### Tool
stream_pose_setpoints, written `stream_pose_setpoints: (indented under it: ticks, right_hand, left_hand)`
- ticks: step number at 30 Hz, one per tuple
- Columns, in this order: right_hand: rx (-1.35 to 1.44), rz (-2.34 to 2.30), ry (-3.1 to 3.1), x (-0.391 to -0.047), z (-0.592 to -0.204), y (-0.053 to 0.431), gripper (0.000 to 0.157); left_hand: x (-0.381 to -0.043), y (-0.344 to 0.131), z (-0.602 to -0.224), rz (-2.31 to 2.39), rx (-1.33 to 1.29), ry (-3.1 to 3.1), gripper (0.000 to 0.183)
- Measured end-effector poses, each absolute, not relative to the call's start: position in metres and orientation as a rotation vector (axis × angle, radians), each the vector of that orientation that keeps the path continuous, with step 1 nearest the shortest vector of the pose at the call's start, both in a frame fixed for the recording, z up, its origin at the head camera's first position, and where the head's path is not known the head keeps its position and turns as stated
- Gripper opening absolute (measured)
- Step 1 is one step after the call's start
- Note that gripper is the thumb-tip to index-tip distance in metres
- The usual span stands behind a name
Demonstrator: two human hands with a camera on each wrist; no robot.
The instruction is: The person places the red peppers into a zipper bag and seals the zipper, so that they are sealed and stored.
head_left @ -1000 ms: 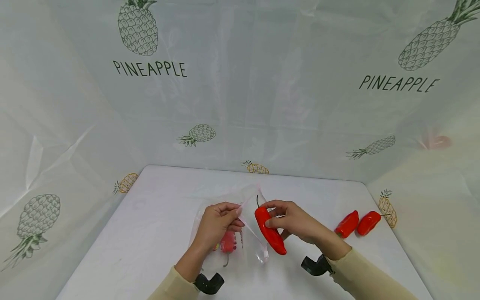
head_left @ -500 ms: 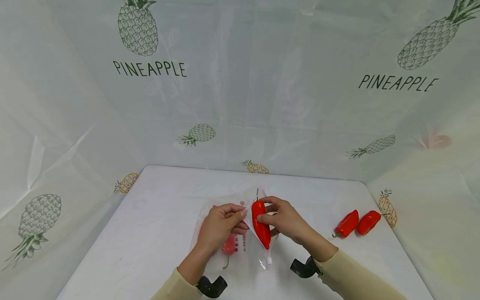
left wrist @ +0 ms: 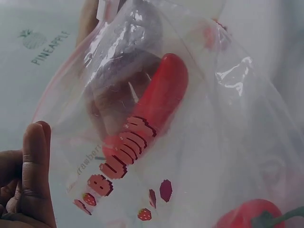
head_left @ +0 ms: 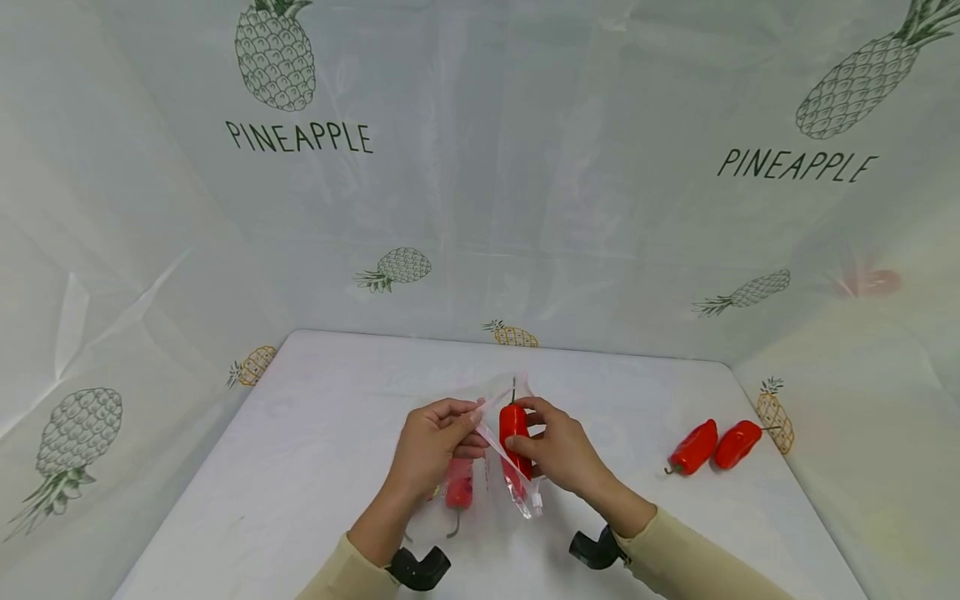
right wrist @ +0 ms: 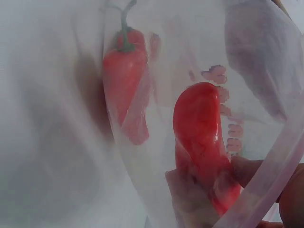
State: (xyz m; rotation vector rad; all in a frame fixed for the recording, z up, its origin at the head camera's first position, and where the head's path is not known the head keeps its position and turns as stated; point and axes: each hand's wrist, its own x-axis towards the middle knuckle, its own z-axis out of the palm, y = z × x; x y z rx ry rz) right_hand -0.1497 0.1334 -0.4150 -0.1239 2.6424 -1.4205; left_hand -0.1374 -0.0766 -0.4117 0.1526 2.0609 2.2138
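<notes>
In the head view my left hand (head_left: 427,446) pinches the pink-edged mouth of a clear plastic zip bag (left wrist: 213,156). My right hand (head_left: 564,446) grips a long red chili pepper (head_left: 513,419), its stem pointing to the far side and its lower part inside the bag mouth. Through the printed film, the left wrist view shows that chili's rounded tip and the right fingers around it. Deeper in the bag lie other red peppers (right wrist: 126,78) with green stems, partly hidden behind my left hand in the head view. A small slider (head_left: 537,503) sits at the near end of the zip.
Two more red peppers, one (head_left: 693,447) beside the other (head_left: 738,445), lie on the white table (head_left: 300,475) at the right. A pineapple-print sheet (head_left: 465,208) rises behind the table and along both sides.
My right hand has moved left with the chili, from outside the bag mouth to partly inside it, and the chili now stands straighter. My left hand keeps its hold on the bag edge.
</notes>
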Motion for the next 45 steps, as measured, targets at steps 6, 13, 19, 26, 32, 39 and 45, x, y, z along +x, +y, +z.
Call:
stream_pose_setpoints:
  ticks: [6,13,19,26,32,39,45]
  right_hand:
    - [-0.143,-1.464,2.601,-0.148,-0.415,0.133,0.059]
    - [-0.132,-1.515,2.554,-0.148,-0.415,0.133,0.054]
    - [-0.183,-1.506,2.624,-0.148,-0.418,0.136,0.051]
    - [-0.216,-1.521,2.683,-0.148,-0.421,0.142,0.047]
    - [-0.147,-1.708,2.569,-0.149,-0.417,0.151,0.045]
    - [-0.06,-1.81,2.546,-0.154,-0.414,0.175,0.046]
    - [-0.004,-1.778,2.683,-0.157,-0.42,0.201,0.05]
  left_hand:
    - [-0.139,-0.078,-0.412,2.238,0.13,2.016,0.028]
    - [-0.141,-0.08,-0.414,2.251,0.124,2.006,0.026]
    - [-0.141,-0.08,-0.414,2.248,0.117,2.012,0.027]
    - [-0.14,-0.08,-0.416,2.223,0.104,2.038,0.029]
    - [-0.141,-0.08,-0.418,2.219,0.099,2.028,0.032]
    - [-0.142,-0.079,-0.421,2.226,0.104,2.024,0.029]
    - [-0.143,-0.079,-0.423,2.226,0.1,2.02,0.028]
